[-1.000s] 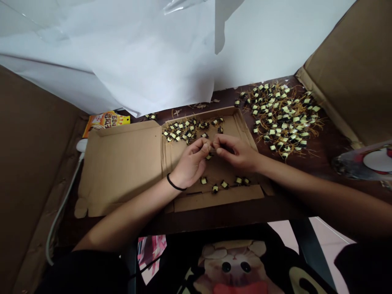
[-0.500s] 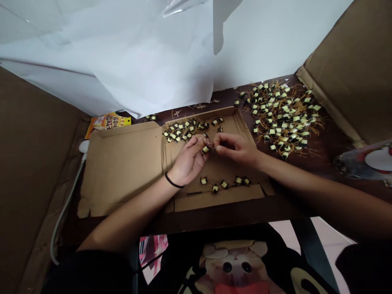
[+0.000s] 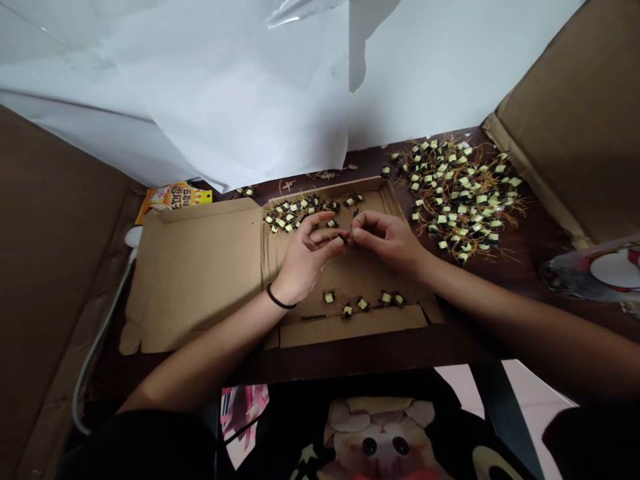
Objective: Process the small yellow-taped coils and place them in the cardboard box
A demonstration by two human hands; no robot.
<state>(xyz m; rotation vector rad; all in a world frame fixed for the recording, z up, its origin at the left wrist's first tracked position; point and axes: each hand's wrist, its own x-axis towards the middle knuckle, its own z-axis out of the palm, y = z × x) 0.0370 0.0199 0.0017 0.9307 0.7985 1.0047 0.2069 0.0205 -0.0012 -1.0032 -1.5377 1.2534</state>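
Observation:
Over the open cardboard box (image 3: 365, 267), my left hand (image 3: 307, 257) pinches a small wire-wound coil (image 3: 342, 239) between thumb and fingers, its index finger raised. The coil is mostly hidden by the fingertips. My right hand (image 3: 385, 237) is closed at the thumb and index finger, right beside the coil; it seems to grip a thin wire lead, too fine to make out. Behind my hands, a cluster of black coils with pale yellow tape (image 3: 293, 215) lies along the box's far side. Several more coils (image 3: 363, 305) form a loose row by the near flap.
A large pile of coils with orange wires (image 3: 465, 193) covers the dark table at the right. Cardboard walls (image 3: 575, 120) flank both sides. A clear plastic container (image 3: 575, 270) lies at the far right, a yellow snack packet (image 3: 175, 198) and white cable (image 3: 103, 353) at the left.
My left hand has shifted its hold: the index finger has lifted away and the coil now sits between the thumb and other fingers. My right hand stays pinched beside it.

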